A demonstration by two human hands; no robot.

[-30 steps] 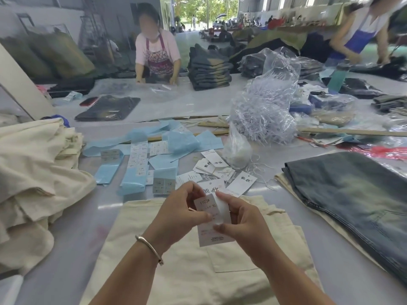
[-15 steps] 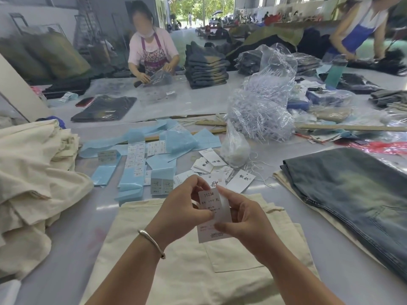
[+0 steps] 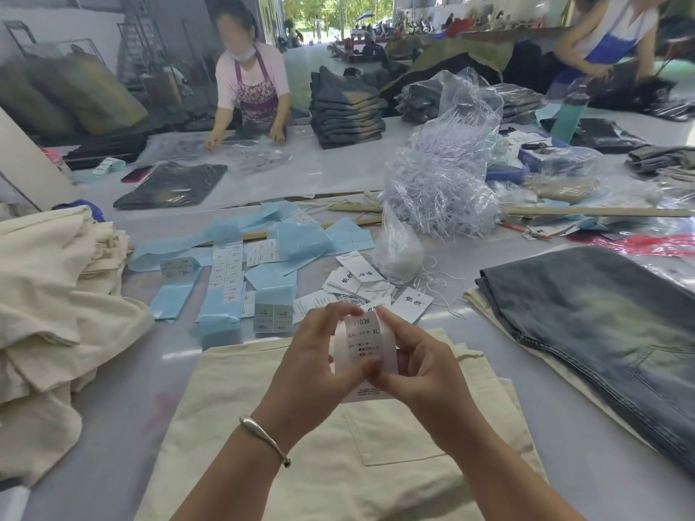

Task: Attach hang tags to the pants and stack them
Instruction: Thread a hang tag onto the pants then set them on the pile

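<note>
A white hang tag [image 3: 364,347] printed "1103# XL" is held upright above cream pants [image 3: 338,445] that lie flat in front of me, back pocket up. My left hand [image 3: 314,364] pinches the tag's left edge with thumb and fingers. My right hand [image 3: 417,366] pinches its right edge and lower part. More white hang tags [image 3: 361,283] lie scattered just beyond, beside a small bag of white strings [image 3: 398,253]. Folded blue-grey jeans [image 3: 601,332] lie at the right on a cream pair.
A heap of cream pants [image 3: 56,314] fills the left. Blue sticker sheets and label strips [image 3: 229,272] lie mid-table. A big clear bag of plastic fasteners [image 3: 443,174] stands behind. Two people work at the far table near a jeans stack [image 3: 348,110].
The tag has been raised slightly and turned more upright between my hands; my fingers have shifted along its edges. The person at the far table has laid a clear bag flat.
</note>
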